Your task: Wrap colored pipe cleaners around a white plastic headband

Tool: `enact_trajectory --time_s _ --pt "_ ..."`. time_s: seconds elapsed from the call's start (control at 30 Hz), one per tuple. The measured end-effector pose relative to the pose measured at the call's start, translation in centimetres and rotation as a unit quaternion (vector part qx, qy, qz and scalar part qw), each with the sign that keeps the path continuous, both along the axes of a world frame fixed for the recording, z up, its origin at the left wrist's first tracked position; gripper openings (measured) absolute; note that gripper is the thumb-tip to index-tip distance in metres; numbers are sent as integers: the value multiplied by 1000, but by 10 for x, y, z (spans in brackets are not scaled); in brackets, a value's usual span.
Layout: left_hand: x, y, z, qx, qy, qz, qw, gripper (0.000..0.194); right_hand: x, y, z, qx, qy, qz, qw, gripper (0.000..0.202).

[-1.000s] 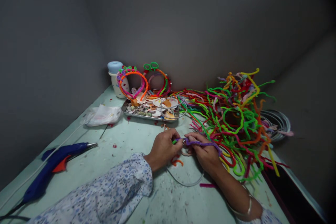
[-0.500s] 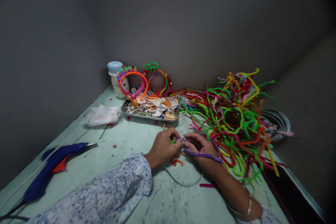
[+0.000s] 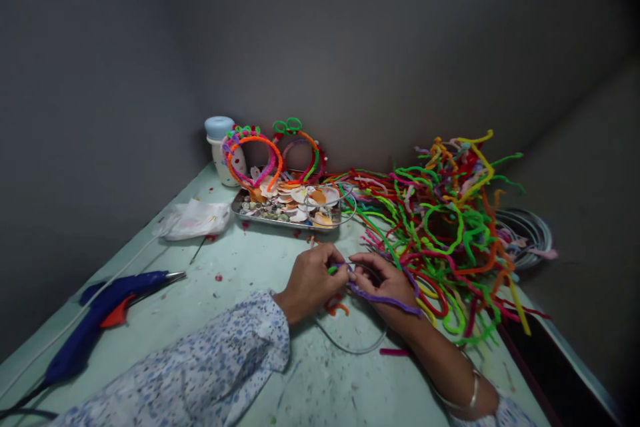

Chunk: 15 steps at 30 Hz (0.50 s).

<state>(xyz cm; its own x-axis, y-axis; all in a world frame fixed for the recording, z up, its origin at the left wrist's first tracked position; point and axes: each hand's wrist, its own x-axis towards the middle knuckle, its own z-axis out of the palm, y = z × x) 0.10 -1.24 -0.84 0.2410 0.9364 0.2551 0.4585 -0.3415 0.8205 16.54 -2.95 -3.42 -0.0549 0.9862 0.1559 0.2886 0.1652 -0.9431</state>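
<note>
My left hand [image 3: 311, 281] and my right hand [image 3: 389, 288] meet over the table, fingertips pinched almost together. Between them they grip a purple pipe cleaner [image 3: 387, 301] at a thin grey headband [image 3: 356, 351], whose loop hangs below the hands. The purple length trails across my right palm toward the wrist. A small green bit [image 3: 332, 270] shows by my left fingers. The exact wrap at the pinch is hidden by the fingertips. Beneath my hands lies a curled orange piece [image 3: 340, 309], and a short magenta piece [image 3: 394, 352] is near my right wrist.
A large tangle of pipe cleaners [image 3: 453, 233] lies right, beside coiled grey bands [image 3: 537, 240]. Behind stands a metal tray [image 3: 280, 221] of shells with decorated headbands [image 3: 255, 140], then a lidded cup [image 3: 220, 140]. A plastic bag [image 3: 197, 220] and blue glue gun [image 3: 107, 310] lie left.
The fingertips shift slightly at the pinch, and the purple pipe cleaner's trailing end dips a little lower over my right hand. Everything else stays put.
</note>
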Motion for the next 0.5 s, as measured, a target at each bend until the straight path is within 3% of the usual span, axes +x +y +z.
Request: enact_trajectory --time_s 0.27,0.5 --pt "0 -1 2 10 2 14 1000 4 1 -2 6 0 15 10 1000 26" --pt "0 -1 4 -2 -30 -23 999 5 2 -1 4 -14 26 26 999 31"
